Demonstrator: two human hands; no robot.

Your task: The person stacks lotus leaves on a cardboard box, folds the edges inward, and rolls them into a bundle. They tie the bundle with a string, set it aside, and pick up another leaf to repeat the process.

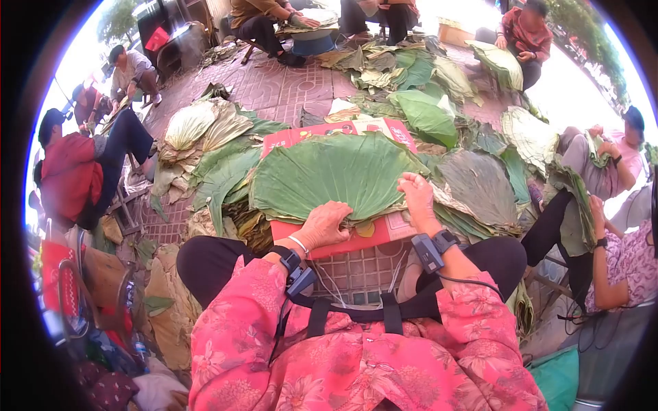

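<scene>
A broad green leaf (329, 175), folded into a fan shape, lies across a red printed cardboard box (370, 236) in front of my knees. My left hand (327, 225) rests on the leaf's lower edge near its gathered centre, fingers bent and pressed together on it. At the leaf's right edge my right hand (417, 197) is closed, thumb and fingers together; what lies between them is too small to make out. A small yellowish piece (365, 228) shows below the leaf's centre.
Piles of green and dried leaves (473, 185) surround the box on both sides and behind it. Several seated people handle leaves around me. A blue tub (314, 42) stands at the back, and bags (58, 274) lie at the left.
</scene>
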